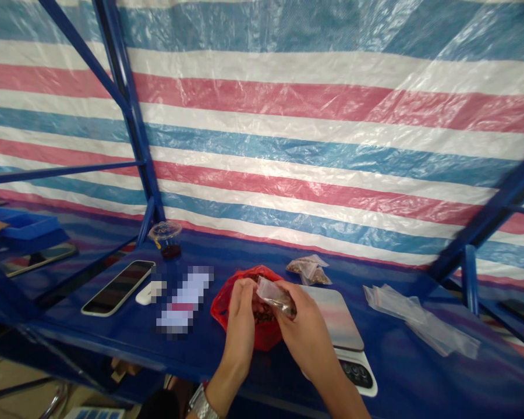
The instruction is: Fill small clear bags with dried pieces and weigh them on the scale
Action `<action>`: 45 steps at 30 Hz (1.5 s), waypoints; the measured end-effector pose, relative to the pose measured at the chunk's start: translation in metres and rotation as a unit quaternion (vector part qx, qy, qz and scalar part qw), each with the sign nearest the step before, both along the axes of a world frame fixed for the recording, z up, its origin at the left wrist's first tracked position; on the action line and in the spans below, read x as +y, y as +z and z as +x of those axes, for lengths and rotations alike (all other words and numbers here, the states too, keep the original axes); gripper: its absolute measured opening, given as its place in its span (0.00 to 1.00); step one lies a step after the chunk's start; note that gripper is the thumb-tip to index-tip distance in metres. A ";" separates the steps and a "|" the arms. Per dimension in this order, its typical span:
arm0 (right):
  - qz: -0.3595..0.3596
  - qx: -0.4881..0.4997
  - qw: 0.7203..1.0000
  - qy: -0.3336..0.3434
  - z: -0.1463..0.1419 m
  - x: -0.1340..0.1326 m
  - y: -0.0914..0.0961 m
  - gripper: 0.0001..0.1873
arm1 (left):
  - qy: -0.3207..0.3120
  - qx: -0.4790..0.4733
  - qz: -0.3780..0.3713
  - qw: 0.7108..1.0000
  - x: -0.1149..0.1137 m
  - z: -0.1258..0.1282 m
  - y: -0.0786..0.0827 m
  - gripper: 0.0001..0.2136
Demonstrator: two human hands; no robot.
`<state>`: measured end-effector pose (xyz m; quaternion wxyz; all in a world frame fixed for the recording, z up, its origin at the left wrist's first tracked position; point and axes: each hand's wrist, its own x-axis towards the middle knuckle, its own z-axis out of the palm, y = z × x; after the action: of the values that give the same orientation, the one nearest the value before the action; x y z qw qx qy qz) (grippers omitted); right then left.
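A small clear plastic bag with some dark bits inside is held in my right hand, its upper end pointing to the left. My left hand is beside that end, fingers curled together; what they grip, if anything, is hidden. Both hands are over an opened red plastic bag, which contains small brown pieces. Partly under my right forearm lies a white digital scale with a metal plate and dark buttons. Filled clear bags of brown bits lie behind it.
Flat clear zip bags lie at the right on the blue table. To the left are a phone, a white case, a blurred-out strip and a lidded cup. Blue metal posts and striped sheeting stand behind.
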<state>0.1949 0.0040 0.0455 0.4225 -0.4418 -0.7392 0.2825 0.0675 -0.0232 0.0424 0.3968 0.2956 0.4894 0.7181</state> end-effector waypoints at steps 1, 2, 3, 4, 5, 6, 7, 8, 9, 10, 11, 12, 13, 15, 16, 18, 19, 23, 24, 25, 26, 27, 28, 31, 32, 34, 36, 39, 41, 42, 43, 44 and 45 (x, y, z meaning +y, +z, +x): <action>0.003 0.001 1.000 -0.007 0.000 0.001 0.000 0.19 | 0.015 0.037 -0.010 0.999 -0.002 0.001 0.000 0.19; 0.003 0.007 1.000 -0.011 0.000 0.001 -0.001 0.18 | 0.019 0.062 -0.020 0.998 -0.004 0.002 0.001 0.20; -0.002 0.017 1.000 -0.011 -0.001 0.001 -0.001 0.18 | 0.014 0.074 -0.027 0.997 -0.006 0.003 0.002 0.20; -0.009 0.025 1.000 -0.006 -0.003 0.000 -0.002 0.18 | 0.002 0.078 -0.027 0.997 -0.008 0.005 0.003 0.21; -0.018 0.034 0.999 0.001 -0.005 -0.001 -0.003 0.17 | -0.019 0.077 -0.022 0.997 -0.010 0.007 0.004 0.22; -0.026 0.042 0.999 0.008 -0.008 -0.002 -0.004 0.17 | -0.046 0.073 -0.012 0.996 -0.011 0.009 0.004 0.23; -0.032 0.051 0.998 0.013 -0.011 -0.004 -0.005 0.17 | -0.076 0.068 0.003 0.995 -0.011 0.011 0.004 0.23; -0.035 0.059 0.997 0.017 -0.013 -0.005 -0.005 0.18 | -0.103 0.066 0.019 0.992 -0.011 0.012 0.004 0.23; -0.034 0.067 0.997 0.020 -0.015 -0.007 -0.005 0.19 | -0.120 0.064 0.031 0.990 -0.010 0.013 0.004 0.23; -0.029 0.072 0.997 0.025 -0.017 -0.008 -0.004 0.19 | -0.126 0.061 0.039 0.989 -0.008 0.013 0.004 0.22; -0.022 0.070 0.997 0.034 -0.019 -0.008 -0.003 0.20 | -0.119 0.054 0.044 0.990 -0.007 0.012 0.005 0.21; -0.012 0.062 0.997 0.048 -0.019 -0.009 -0.001 0.21 | -0.101 0.045 0.045 0.993 -0.005 0.009 0.006 0.20; -0.004 0.049 0.997 0.064 -0.020 -0.009 0.001 0.22 | -0.077 0.035 0.042 0.996 -0.003 0.006 0.007 0.19; 0.016 0.018 0.996 0.083 -0.020 -0.008 0.003 0.26 | -0.025 0.024 0.031 0.999 -0.001 -0.003 0.010 0.19; 0.027 0.000 0.996 0.083 -0.020 -0.007 0.003 0.27 | 0.002 0.029 0.025 0.999 -0.001 -0.009 0.011 0.18; 0.048 -0.047 0.996 0.064 -0.021 -0.004 0.001 0.25 | 0.060 0.065 0.012 0.996 -0.001 -0.019 0.013 0.17; 0.060 -0.073 0.994 0.049 -0.022 -0.002 -0.001 0.22 | 0.090 0.091 0.003 0.992 -0.002 -0.024 0.013 0.17; 0.095 -0.165 0.982 0.008 -0.031 0.004 -0.012 0.18 | 0.138 0.204 -0.050 0.968 -0.007 -0.039 0.011 0.12; 0.098 -0.178 0.979 0.005 -0.033 0.006 -0.013 0.18 | 0.129 0.238 -0.069 0.960 -0.008 -0.041 0.010 0.10; 0.098 -0.187 0.977 0.005 -0.035 0.007 -0.014 0.18 | 0.118 0.278 -0.091 0.949 -0.009 -0.042 0.010 0.09; 0.099 -0.192 0.976 0.006 -0.036 0.008 -0.015 0.18 | 0.108 0.319 -0.114 0.935 -0.010 -0.043 0.009 0.07; 0.099 -0.194 0.976 0.007 -0.036 0.009 -0.014 0.18 | 0.101 0.360 -0.138 0.917 -0.011 -0.043 0.010 0.05; 0.101 -0.196 0.975 0.005 -0.034 0.009 -0.013 0.19 | 0.098 0.398 -0.159 0.898 -0.013 -0.043 0.010 0.04; 0.110 -0.213 0.971 -0.015 -0.023 0.008 -0.006 0.25 | 0.081 0.480 -0.197 0.851 -0.020 -0.037 0.012 0.03; 0.113 -0.224 0.968 -0.019 -0.017 0.007 -0.003 0.27 | 0.068 0.492 -0.204 0.844 -0.023 -0.035 0.012 0.03; 0.110 -0.247 0.963 -0.015 -0.007 0.005 0.001 0.30 | 0.036 0.493 -0.220 0.841 -0.030 -0.029 0.011 0.04; 0.100 -0.267 0.959 -0.008 0.000 0.002 0.002 0.30 | 0.011 0.477 -0.242 0.845 -0.036 -0.024 0.007 0.05; 0.089 -0.286 0.954 0.000 0.001 -0.002 0.002 0.31 | 0.003 0.437 -0.250 0.864 -0.039 -0.020 0.001 0.06; 0.084 -0.288 0.954 0.016 -0.003 -0.004 0.001 0.30 | 0.003 0.399 -0.225 0.889 -0.035 -0.020 -0.002 0.05; 0.079 -0.284 0.955 0.024 -0.006 -0.005 0.000 0.29 | -0.002 0.376 -0.208 0.903 -0.032 -0.020 -0.003 0.04; 0.073 -0.278 0.957 0.031 -0.008 -0.006 0.000 0.29 | -0.009 0.351 -0.191 0.917 -0.029 -0.020 -0.004 0.03; 0.066 -0.269 0.960 0.034 -0.010 -0.006 0.000 0.29 | -0.014 0.323 -0.175 0.930 -0.026 -0.021 -0.005 0.02; 0.058 -0.258 0.964 0.035 -0.011 -0.007 0.000 0.29 | -0.016 0.295 -0.159 0.942 -0.023 -0.021 -0.007 0.01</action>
<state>0.1836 -0.0025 0.0455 0.2323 -0.4480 -0.8534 0.1306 0.0466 -0.0460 0.0354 0.2880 0.4349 0.6877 0.5050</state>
